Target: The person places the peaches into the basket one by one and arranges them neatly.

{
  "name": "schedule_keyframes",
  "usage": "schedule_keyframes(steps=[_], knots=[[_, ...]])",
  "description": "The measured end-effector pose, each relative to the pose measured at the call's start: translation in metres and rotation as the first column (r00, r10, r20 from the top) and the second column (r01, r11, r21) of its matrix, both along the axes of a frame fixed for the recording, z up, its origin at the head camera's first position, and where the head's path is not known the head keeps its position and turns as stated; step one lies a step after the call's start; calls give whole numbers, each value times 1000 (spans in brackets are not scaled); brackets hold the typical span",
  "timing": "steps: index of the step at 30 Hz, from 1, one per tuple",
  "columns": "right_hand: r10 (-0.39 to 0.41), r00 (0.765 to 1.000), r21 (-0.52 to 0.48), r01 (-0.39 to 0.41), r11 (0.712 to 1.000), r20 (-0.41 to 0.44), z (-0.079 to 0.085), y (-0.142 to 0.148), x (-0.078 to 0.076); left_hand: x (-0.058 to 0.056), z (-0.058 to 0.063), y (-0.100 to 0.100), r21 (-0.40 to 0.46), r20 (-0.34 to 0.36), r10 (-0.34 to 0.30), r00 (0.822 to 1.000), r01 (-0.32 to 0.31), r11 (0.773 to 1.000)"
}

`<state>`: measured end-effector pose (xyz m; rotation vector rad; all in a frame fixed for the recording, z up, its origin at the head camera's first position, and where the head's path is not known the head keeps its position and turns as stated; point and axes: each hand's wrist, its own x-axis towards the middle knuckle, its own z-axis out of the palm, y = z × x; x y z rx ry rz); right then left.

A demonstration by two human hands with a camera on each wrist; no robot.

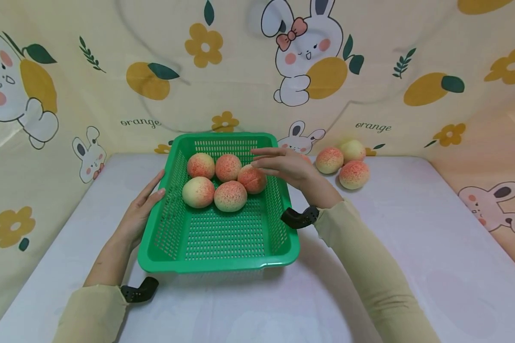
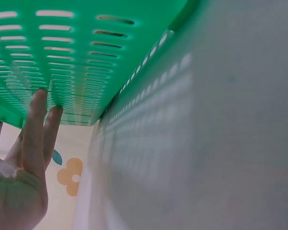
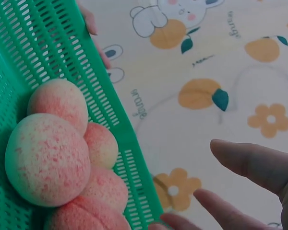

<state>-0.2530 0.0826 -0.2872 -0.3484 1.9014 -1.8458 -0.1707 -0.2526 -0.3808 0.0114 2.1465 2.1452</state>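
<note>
Left wrist: spread fingers (image 2: 34,136) against basket (image 2: 82,52).

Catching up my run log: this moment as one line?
left hand: touching green basket's left side | right hand: empty, near right rim | five peaches inside | more peaches on table

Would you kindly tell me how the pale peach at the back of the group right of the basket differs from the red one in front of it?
The pale peach is mostly yellow, while the red peach is largely flushed red. The pale peach sits farther back, partly hidden; the red peach sits nearer, fully visible. Both are round.
</note>
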Motion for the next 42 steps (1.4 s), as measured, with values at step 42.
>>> schedule_keyframes(steps=[42], knots=[[-655, 705, -59, 667, 743, -272, -56, 60, -38, 0, -1, -1, 39, -9, -11, 1000, 11, 999]])
